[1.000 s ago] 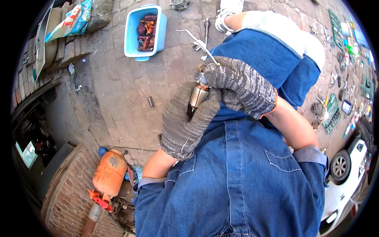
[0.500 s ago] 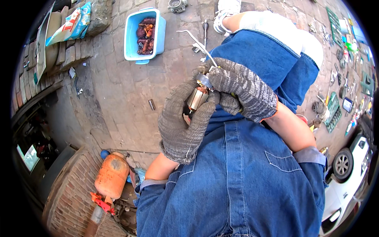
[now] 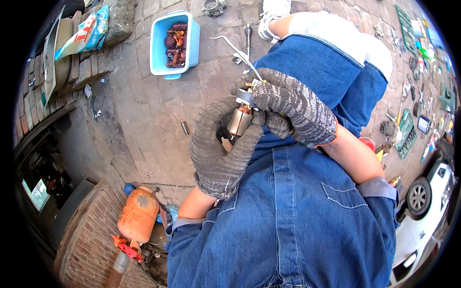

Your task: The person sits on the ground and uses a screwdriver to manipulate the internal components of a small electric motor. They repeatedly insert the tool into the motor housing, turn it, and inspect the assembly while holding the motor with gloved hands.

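Note:
Both my hands wear grey knitted gloves and meet above my lap. My left hand (image 3: 211,149) is closed around a motor armature (image 3: 240,122), a shiny steel core with copper windings at its upper end. A dark grey end cap (image 3: 246,98) sits at the top of the armature. My right hand (image 3: 300,105) has its fingers bent against that cap and pinches beside it, where a white cable (image 3: 235,48) comes out. The cable curves up over the paving. The gloves hide the fingertips and part of the armature.
On the brick paving stands a light blue tub (image 3: 194,45) holding copper windings (image 3: 177,43). Nearby lie a screwdriver (image 3: 248,36), a small metal cylinder (image 3: 185,127) and a round metal housing (image 3: 213,6). An orange gas cylinder (image 3: 138,213) is lower left; tools and a white car (image 3: 422,225) are right.
The armature and end cap have shifted slightly down and to the left, and more of the cap's top shows. Both hands keep their hold.

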`<state>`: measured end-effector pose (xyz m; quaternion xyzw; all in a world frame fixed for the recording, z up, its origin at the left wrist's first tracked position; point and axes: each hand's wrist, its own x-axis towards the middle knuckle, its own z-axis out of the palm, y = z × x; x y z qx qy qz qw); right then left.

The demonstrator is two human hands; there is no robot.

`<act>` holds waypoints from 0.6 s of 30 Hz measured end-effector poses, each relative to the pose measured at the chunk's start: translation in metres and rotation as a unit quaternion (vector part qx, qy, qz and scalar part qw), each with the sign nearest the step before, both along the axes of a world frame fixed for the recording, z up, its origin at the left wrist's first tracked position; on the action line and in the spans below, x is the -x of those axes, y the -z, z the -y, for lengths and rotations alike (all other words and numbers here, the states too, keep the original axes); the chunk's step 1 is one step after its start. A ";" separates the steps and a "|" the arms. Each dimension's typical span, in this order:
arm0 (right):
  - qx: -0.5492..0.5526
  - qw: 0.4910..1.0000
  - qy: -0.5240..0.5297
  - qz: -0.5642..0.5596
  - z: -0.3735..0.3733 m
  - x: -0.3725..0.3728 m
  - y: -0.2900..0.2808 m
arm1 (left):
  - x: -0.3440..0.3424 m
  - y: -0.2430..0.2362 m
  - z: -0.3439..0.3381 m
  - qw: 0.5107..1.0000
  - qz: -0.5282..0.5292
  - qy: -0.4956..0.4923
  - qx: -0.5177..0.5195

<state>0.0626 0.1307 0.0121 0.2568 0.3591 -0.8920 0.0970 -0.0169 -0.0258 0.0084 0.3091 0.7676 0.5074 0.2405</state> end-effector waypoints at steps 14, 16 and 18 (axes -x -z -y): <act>-0.186 0.973 0.132 -0.031 0.005 -0.021 -0.009 | 0.006 -0.010 0.000 0.842 0.520 -0.039 -0.139; -0.231 0.962 0.129 -0.066 0.009 -0.034 -0.010 | 0.007 -0.011 -0.002 0.833 0.531 -0.039 -0.148; -0.257 0.956 0.106 -0.098 0.010 -0.046 -0.009 | 0.007 -0.009 -0.001 0.842 0.519 -0.044 -0.140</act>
